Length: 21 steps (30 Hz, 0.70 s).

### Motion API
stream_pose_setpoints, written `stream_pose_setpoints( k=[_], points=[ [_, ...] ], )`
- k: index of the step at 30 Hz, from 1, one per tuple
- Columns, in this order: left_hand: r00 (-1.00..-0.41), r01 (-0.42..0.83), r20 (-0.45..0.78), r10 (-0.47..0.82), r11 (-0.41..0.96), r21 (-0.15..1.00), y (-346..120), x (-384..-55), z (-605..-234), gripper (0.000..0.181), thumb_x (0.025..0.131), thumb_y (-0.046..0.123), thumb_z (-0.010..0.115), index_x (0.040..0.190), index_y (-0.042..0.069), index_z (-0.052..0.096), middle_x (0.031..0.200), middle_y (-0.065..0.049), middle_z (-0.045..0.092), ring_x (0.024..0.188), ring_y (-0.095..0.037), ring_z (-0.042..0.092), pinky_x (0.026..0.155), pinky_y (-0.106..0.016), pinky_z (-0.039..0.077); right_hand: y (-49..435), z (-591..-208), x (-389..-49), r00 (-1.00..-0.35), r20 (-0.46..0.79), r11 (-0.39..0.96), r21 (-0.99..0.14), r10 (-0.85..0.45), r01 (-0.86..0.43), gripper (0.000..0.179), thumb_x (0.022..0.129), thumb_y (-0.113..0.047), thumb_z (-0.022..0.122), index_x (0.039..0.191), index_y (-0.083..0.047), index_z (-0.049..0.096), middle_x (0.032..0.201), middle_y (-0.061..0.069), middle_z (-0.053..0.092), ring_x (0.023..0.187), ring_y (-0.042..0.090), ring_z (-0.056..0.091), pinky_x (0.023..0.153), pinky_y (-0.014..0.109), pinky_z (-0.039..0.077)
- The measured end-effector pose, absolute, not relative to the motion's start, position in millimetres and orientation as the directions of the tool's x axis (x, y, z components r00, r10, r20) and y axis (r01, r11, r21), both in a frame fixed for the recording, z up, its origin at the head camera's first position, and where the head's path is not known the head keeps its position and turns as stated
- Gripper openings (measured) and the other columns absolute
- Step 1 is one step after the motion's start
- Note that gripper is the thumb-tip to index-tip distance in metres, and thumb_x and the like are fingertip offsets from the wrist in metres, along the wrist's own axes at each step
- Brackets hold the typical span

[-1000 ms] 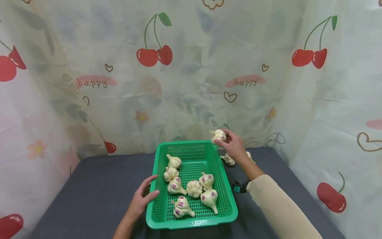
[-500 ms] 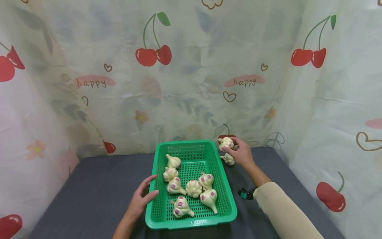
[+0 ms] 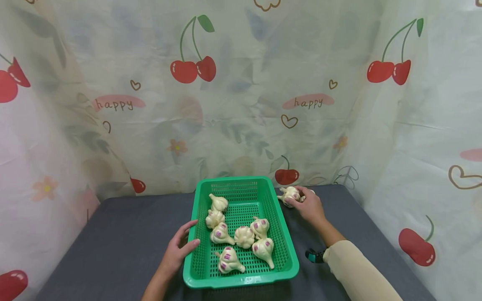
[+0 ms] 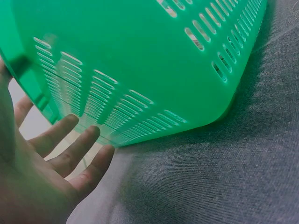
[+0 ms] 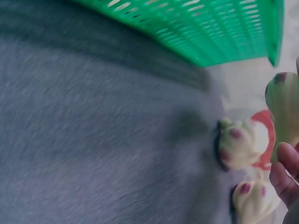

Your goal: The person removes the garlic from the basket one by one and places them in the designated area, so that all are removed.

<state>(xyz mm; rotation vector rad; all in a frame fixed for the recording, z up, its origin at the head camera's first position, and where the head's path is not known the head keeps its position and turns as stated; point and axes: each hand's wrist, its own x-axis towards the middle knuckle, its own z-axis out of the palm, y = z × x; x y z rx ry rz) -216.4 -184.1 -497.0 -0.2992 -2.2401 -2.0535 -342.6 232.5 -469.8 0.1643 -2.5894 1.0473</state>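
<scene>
My left hand rests on the left rim of a green plastic basket, thumb over the edge. In the left wrist view its other fingers extend loosely beside the slotted outer wall. Beyond the basket's far right corner, my right hand pinches a garlic bulb with thumb and fingers. The right wrist view shows this held bulb above two others, one garlic bulb nearer the basket and another garlic bulb below it. In the head view the hand and held bulb mostly hide these two.
Inside the basket lie several garlic bulbs, some with purple patches, mostly at the left and front. Dark grey cloth covers the table. A cherry-print curtain hangs close behind and on both sides. A black strap shows by the right wrist.
My right hand has carried the garlic bulb rightward and down from above the basket's far right corner to the bulbs beside it. The left hand and basket stay in place.
</scene>
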Motion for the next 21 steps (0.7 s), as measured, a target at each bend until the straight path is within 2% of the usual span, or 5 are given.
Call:
stream_pose_setpoints(
  k=[12, 21],
  points=[
    [-0.978, 0.201, 0.194, 0.082, 0.084, 0.976, -184.8, -215.7, -497.7, 0.051, 0.095, 0.01, 0.059, 0.144, 0.009, 0.045, 0.137, -0.027, 0.047, 0.114, -0.037, 0.056, 0.082, -0.035, 0.049, 246.2, -501.1, -341.1, -0.957, 0.288, 0.757, -0.617, -0.036, -0.214, 0.067, 0.083, -0.041, 0.076, 0.133, -0.001, 0.055, 0.13, 0.02, 0.057, 0.114, 0.036, 0.056, 0.093, 0.053, 0.042],
    [-0.972, 0.225, 0.218, 0.09, 0.077, 0.971, -185.6, -217.3, -499.4, 0.051, 0.095, 0.009, 0.06, 0.144, 0.009, 0.045, 0.136, -0.027, 0.048, 0.113, -0.037, 0.056, 0.083, -0.034, 0.049, 250.3, -508.8, -338.6, -0.969, 0.231, 0.762, -0.611, -0.087, -0.214, 0.067, 0.085, -0.039, 0.075, 0.136, -0.002, 0.053, 0.129, 0.021, 0.056, 0.109, 0.037, 0.056, 0.089, 0.054, 0.043]
  ],
)
